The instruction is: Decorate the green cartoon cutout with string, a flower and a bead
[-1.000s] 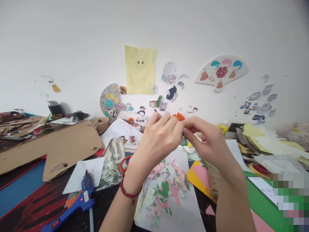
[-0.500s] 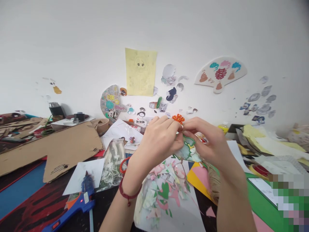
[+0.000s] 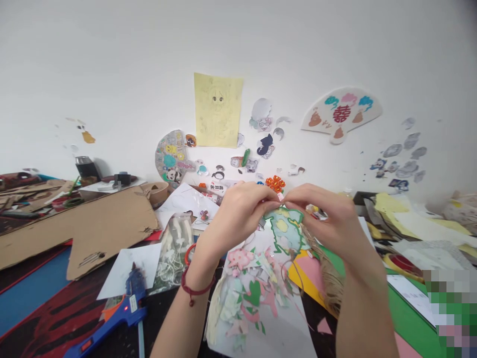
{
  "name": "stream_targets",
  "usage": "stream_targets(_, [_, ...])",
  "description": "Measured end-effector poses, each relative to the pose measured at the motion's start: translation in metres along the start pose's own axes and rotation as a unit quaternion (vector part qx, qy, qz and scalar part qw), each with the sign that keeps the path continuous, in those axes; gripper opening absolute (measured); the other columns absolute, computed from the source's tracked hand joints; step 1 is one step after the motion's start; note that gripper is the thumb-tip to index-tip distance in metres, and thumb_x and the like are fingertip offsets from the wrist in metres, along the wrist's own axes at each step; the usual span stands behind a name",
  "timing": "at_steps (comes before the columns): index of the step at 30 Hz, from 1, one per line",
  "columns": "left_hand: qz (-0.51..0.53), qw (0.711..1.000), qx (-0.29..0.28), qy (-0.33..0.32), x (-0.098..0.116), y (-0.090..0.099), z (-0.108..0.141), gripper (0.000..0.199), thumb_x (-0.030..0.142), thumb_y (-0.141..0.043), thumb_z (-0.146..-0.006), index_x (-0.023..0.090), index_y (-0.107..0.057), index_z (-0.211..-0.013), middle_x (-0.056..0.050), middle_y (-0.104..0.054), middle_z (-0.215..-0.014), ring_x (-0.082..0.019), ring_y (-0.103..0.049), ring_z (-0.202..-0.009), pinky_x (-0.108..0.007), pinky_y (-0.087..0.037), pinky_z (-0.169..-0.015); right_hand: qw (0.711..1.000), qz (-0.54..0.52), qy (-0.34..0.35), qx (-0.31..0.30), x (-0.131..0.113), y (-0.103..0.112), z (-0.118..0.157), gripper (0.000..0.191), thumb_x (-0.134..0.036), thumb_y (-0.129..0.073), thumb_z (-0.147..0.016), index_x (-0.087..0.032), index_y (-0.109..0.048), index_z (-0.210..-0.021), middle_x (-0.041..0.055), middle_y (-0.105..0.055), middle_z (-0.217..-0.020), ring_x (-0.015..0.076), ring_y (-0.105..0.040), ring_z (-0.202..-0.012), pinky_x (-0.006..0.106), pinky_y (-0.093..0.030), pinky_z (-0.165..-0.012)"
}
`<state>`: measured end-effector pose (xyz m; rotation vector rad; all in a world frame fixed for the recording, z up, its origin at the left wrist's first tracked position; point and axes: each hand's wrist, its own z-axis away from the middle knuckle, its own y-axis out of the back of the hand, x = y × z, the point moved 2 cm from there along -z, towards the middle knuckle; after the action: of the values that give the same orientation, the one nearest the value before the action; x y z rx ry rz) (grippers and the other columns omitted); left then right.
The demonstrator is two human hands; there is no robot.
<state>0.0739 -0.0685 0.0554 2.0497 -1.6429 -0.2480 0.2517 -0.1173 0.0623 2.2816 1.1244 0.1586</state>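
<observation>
My left hand and my right hand meet in front of me, thumbs and fingers pinched together at the top edge of a pale blue, green-edged cutout. It hangs upright below the fingertips, with a yellowish patch on it and a thin cord trailing beneath. Whatever lies right between the fingertips is too small to make out. Under the hands, a white sheet carries pink, white and green paper scraps, among them a green heart and a pink flower.
A blue glue gun with its light on lies at lower left, near a clear bag of white cords. Brown cardboard stretches behind it. To the right are twine, tape and a phone. Orange flowers stand by the wall.
The green-edged cutout has turned and now hangs straighter, more of its face showing. Both hands have shifted slightly, their fingertips still together at its top.
</observation>
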Motion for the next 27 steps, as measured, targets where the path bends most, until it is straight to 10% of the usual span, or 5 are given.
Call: stream_targets(27, [0.027,0.999,0.021,0.022,0.0060,0.0025,0.0011,0.007,0.019,-0.054,-0.093,0.018,-0.058,-0.087,0.001,-0.063,-0.075,-0.009,-0.055,-0.067,-0.023,-0.046,-0.064,0.999,0.002,0.005,0.044,-0.0056,0.0028,-0.0006,0.012,-0.012,-0.062,-0.088,-0.024,-0.066,-0.088,0.0008,-0.071,-0.083,0.0151,-0.064,-0.073,0.029,-0.048,-0.065])
